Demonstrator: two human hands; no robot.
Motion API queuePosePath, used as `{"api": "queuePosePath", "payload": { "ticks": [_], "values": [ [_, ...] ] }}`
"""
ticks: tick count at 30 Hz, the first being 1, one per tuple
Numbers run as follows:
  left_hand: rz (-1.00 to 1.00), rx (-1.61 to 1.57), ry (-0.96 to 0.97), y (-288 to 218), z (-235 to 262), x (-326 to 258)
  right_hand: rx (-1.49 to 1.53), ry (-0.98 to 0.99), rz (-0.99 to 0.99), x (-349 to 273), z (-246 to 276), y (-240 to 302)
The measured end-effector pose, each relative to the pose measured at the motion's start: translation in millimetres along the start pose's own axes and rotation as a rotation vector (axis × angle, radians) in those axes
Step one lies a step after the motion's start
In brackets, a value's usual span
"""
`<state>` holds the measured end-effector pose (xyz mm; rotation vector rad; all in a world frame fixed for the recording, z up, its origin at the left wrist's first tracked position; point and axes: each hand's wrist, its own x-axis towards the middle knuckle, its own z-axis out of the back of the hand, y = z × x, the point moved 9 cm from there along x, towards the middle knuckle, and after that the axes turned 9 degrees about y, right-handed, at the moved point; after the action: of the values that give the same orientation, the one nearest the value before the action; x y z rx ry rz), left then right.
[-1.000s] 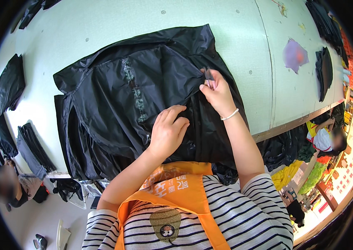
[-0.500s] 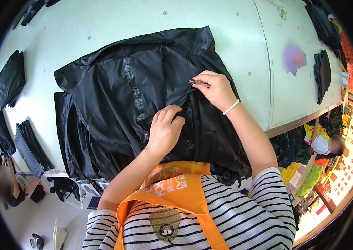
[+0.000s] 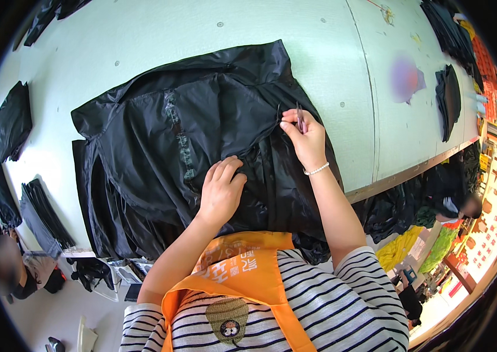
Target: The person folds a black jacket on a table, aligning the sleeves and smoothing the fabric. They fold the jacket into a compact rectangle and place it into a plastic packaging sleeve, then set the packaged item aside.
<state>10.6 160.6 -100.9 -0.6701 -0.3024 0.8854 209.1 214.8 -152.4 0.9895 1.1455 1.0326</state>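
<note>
A black jacket (image 3: 143,135) of shiny thin cloth lies spread in front of me, with a pale printed strip down its panel. My left hand (image 3: 221,190) rests on its middle, fingers curled and closed on a fold of the cloth. To the right, my right hand (image 3: 306,134) holds a pair of small thread snips (image 3: 300,117) in its palm, blades pointing away from me. Its thumb and forefinger pinch together at the jacket's seam; whether a thread is between them is too small to tell. A zip edge runs down the jacket's right side.
The pale green table (image 3: 342,64) carries folded black garments (image 3: 448,102) at right and more dark stacks (image 3: 46,217) at left. A purple scrap (image 3: 414,82) lies at the right. Other people are beyond both sides. An orange apron (image 3: 242,258) covers my front.
My right hand has turned upward, so the snips swung from pointing left to pointing away. Its thumb and forefinger have come together by the seam. My left hand stays on the cloth.
</note>
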Motion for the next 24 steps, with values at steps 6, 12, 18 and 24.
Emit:
{"api": "queuePosePath", "payload": {
  "ticks": [6,12,18,24],
  "values": [
    [-0.005,0.025,0.005,3.4,-3.7,-4.7,0.237,0.090,-0.281,-3.8,7.4,-27.3],
    [-0.004,0.031,0.018,2.0,-4.2,-2.2,0.168,0.058,-0.318,17.2,-0.6,-14.1],
    [0.010,0.017,0.035,5.3,-6.9,-4.6,0.299,0.032,-0.213,34.0,14.0,3.4],
    [0.005,0.013,0.026,4.9,-5.3,-4.4,0.361,-0.068,-0.274,29.7,20.2,-15.4]
  ]
}}
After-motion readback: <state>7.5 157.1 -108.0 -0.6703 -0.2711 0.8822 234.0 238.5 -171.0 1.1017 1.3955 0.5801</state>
